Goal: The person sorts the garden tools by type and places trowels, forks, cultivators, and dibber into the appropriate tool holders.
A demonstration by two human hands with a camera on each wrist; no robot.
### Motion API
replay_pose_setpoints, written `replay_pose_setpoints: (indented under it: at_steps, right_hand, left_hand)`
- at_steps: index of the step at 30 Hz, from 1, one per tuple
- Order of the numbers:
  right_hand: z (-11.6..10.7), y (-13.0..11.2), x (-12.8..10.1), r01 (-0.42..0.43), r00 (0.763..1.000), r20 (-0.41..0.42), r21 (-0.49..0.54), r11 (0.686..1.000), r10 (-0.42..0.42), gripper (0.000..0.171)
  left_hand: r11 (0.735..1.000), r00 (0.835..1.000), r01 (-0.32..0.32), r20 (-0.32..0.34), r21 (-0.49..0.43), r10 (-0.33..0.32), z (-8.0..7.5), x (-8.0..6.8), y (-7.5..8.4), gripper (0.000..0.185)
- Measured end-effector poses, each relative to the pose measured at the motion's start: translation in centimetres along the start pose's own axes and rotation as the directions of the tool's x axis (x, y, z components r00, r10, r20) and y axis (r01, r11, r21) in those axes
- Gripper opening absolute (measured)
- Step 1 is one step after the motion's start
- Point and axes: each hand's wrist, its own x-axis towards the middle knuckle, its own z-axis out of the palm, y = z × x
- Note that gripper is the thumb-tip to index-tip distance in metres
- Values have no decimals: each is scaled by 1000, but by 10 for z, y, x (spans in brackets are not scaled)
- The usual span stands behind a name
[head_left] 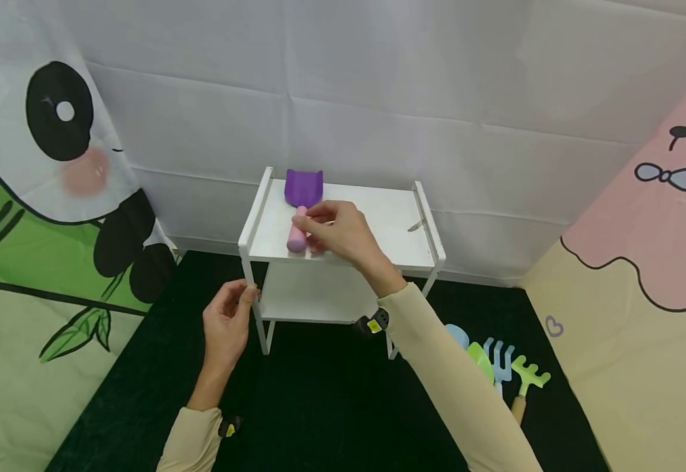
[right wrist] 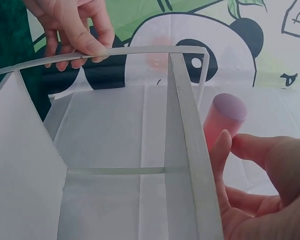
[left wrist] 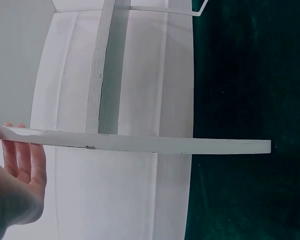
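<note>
A toy shovel with a purple blade [head_left: 303, 187] and a pink handle [head_left: 297, 237] lies on the top board of a small white shelf [head_left: 387, 216], blade toward the back wall. My right hand [head_left: 343, 233] pinches the handle between thumb and fingers; the right wrist view shows the handle's rounded purple end [right wrist: 230, 106] above the fingertips. Lower down, my left hand [head_left: 225, 324] grips the shelf's front left leg [left wrist: 140, 143], thumb on one side and fingers on the other.
Several toy garden tools lie on the dark green floor at the right, among them a blue fork [head_left: 499, 360] and a green rake [head_left: 528, 373]. The shelf has a lower board [head_left: 313, 295]. A white sheet [head_left: 378, 78] hangs behind, with printed panels at both sides.
</note>
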Motion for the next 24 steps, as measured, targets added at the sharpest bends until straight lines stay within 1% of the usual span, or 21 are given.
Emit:
replay_pose_setpoints:
  at_steps: [6,8,10,17,24]
  right_hand:
    - [-1,0,-4,12,1000,2,19,1000,-12,35]
    - [-2,1,-7,18,1000,-2,22,1000,-18,34]
    - [-4,1,-10,32,999,-7,22,999,-32,33]
    - [-9,3,-21,83,996,-15,-11,997,-83,33]
    - [-13,8,-33,109,994,-21,-7,994,-109,30]
  left_hand:
    - [1000,1000,2,-8,-8,-2,-1,4,-26,19]
    - [1000,1000,2,-3,-14,-2,-2,5,-29,20]
    - [1000,1000,1,-4,-1,-1,-1,5,-31,20]
    - [1000,1000,4,-9,-13,-4,-1,6,-33,19]
    - [1000,1000,-13,-3,-13,13,-2,4,-29,21]
